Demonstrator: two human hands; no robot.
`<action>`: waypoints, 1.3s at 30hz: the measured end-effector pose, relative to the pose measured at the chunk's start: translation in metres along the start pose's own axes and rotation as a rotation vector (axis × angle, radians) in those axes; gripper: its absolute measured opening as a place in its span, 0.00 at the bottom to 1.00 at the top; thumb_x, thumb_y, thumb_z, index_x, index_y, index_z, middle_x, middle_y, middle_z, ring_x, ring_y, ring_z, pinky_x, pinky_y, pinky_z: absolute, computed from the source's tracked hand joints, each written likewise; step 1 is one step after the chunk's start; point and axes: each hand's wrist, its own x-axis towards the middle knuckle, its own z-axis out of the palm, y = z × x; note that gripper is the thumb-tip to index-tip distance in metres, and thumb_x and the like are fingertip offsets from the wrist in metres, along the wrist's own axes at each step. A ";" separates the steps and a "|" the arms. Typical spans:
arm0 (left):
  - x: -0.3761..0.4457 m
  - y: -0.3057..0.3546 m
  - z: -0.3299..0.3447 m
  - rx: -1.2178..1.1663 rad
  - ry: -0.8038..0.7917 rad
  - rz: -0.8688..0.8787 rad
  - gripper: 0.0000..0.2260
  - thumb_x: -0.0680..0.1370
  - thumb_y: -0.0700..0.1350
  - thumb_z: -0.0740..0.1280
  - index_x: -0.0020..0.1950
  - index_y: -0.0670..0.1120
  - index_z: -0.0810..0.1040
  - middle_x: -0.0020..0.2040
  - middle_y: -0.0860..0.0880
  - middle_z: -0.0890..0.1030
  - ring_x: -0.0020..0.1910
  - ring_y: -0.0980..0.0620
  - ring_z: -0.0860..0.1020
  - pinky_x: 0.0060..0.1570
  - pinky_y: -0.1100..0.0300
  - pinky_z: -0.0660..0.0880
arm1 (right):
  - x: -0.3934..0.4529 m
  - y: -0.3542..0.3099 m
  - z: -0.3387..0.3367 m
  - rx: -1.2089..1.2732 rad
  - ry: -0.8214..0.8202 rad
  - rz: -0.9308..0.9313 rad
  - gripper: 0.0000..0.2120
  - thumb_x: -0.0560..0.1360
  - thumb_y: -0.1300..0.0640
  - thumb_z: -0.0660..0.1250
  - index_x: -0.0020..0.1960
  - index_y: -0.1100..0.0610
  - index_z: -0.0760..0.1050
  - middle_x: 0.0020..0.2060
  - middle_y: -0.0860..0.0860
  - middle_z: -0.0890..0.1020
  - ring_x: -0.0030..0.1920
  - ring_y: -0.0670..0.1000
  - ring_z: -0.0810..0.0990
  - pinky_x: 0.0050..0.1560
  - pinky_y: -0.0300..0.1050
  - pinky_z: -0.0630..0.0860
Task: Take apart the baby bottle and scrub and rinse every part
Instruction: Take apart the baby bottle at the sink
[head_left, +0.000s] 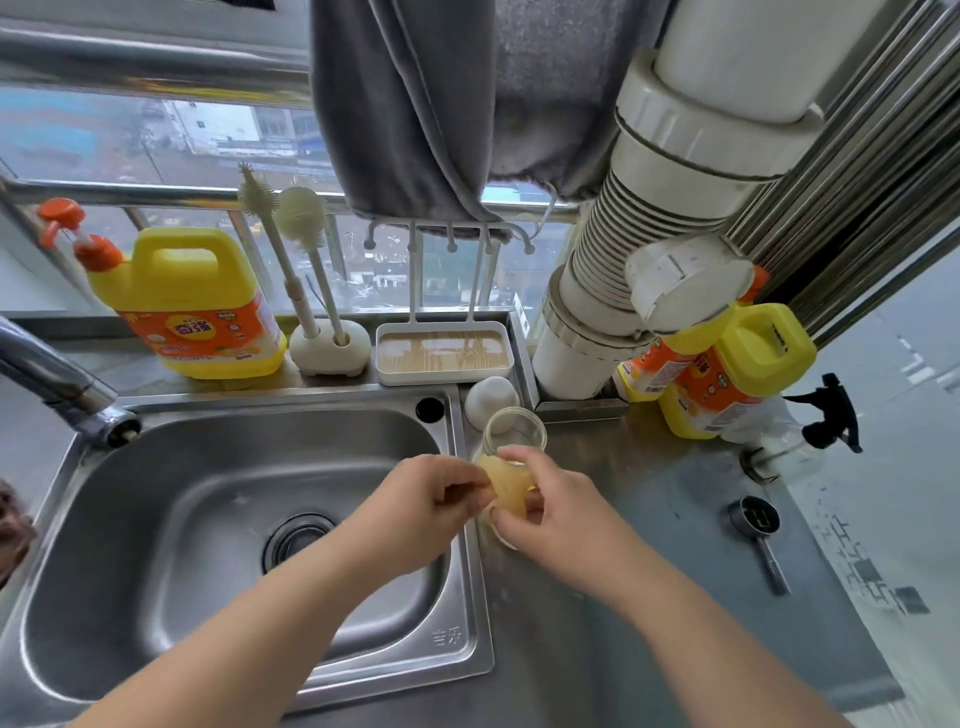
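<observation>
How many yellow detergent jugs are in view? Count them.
3: one yellow detergent jug with orange pump behind the sink; two more leaning by the white pipe, partly hidden.

sink (156, 519): brushed steel | bottle (514, 428): clear glossy | towel (415, 104): grey cloth

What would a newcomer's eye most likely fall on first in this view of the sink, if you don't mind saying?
Probably the two hands at centre: the left hand and right hand pinch a soft yellowish bottle part over the sink's right rim, with the clear bottle just behind. Next, the bright yellow detergent jug on the back ledge at left, beside two white bottle brushes standing in a holder.
</observation>
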 end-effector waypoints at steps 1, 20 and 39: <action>-0.002 -0.002 -0.006 0.000 -0.025 0.018 0.05 0.77 0.40 0.67 0.41 0.43 0.80 0.32 0.47 0.75 0.30 0.57 0.67 0.33 0.65 0.66 | 0.000 -0.002 -0.001 0.000 -0.054 -0.005 0.22 0.71 0.47 0.67 0.64 0.41 0.67 0.48 0.47 0.79 0.43 0.45 0.81 0.50 0.44 0.78; -0.007 -0.045 0.003 0.305 -0.215 0.035 0.10 0.77 0.38 0.64 0.55 0.44 0.80 0.47 0.47 0.75 0.43 0.51 0.74 0.43 0.69 0.68 | -0.010 0.030 0.000 -0.126 -0.060 0.240 0.28 0.68 0.38 0.68 0.66 0.43 0.68 0.52 0.45 0.78 0.47 0.43 0.79 0.45 0.37 0.76; 0.002 -0.104 0.129 0.250 -0.089 0.180 0.14 0.68 0.34 0.68 0.37 0.51 0.67 0.41 0.51 0.70 0.34 0.50 0.71 0.31 0.58 0.75 | -0.037 0.111 0.020 -0.264 -0.036 0.332 0.32 0.69 0.48 0.74 0.69 0.53 0.67 0.57 0.48 0.67 0.55 0.50 0.73 0.53 0.40 0.68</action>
